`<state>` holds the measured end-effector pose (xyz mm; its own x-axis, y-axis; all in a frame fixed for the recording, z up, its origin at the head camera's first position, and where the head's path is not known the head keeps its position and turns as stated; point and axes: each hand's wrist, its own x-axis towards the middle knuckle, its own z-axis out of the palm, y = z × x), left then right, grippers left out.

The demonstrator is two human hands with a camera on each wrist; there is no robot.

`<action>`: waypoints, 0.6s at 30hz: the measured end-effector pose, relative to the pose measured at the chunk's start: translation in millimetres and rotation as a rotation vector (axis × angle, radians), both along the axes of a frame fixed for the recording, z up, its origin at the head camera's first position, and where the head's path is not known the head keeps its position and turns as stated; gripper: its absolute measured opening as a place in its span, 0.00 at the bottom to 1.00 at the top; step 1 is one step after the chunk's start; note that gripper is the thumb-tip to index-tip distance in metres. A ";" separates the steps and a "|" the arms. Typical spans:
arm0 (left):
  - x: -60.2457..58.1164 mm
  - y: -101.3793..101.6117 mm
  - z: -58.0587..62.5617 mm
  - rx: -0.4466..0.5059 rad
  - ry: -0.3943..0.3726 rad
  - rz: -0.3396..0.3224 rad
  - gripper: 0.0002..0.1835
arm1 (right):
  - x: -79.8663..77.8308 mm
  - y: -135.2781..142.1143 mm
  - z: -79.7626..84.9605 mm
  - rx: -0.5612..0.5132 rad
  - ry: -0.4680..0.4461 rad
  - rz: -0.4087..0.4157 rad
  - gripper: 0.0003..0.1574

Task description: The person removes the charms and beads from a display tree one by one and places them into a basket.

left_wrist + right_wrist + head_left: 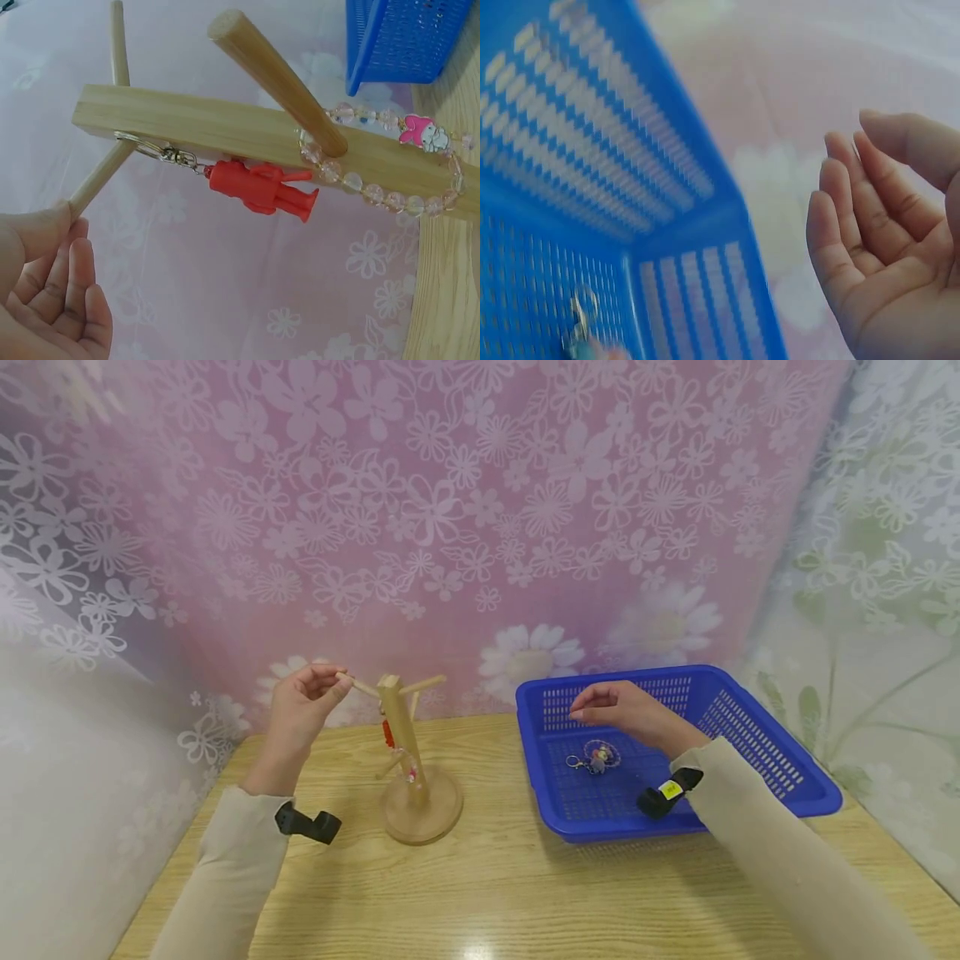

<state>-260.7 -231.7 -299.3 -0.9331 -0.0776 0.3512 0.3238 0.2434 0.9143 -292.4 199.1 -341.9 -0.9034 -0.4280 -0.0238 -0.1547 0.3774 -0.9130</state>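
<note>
Wooden stand (402,727) upright; left hand (300,700) pinches peg (365,687) pointing left; right hand (628,710) loose.

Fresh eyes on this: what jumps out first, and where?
The blue basket at the right of the table, with a charm keyring lying inside. Then the red figure keychain, hanging near the top of the wooden stand at left, above a pink beaded bracelet. The left hand pinches an upper peg.
</note>
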 end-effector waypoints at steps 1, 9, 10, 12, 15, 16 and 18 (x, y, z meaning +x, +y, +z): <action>0.9 1.0 0.4 0.008 -0.006 0.003 0.05 | 3.0 -4.8 1.4 -0.010 0.003 0.010 0.17; 2.8 10.0 -0.1 0.050 -0.010 0.080 0.04 | 25.8 -44.5 3.4 -0.037 0.042 0.035 0.15; 3.0 11.1 -0.4 0.053 -0.009 0.092 0.05 | 28.6 -49.5 2.9 -0.033 0.052 0.033 0.14; 3.0 12.6 -1.3 0.062 -0.003 0.105 0.06 | 34.2 -59.2 1.5 -0.022 0.074 0.029 0.13; 3.4 15.0 -2.5 0.079 0.007 0.116 0.07 | 42.2 -73.2 -0.7 -0.030 0.100 0.028 0.11; 3.7 15.6 -2.8 0.082 0.007 0.118 0.08 | 44.5 -77.7 -2.1 -0.026 0.117 0.030 0.11; 4.3 16.9 -3.4 0.084 0.009 0.123 0.09 | 49.1 -86.6 -5.0 -0.029 0.141 0.040 0.10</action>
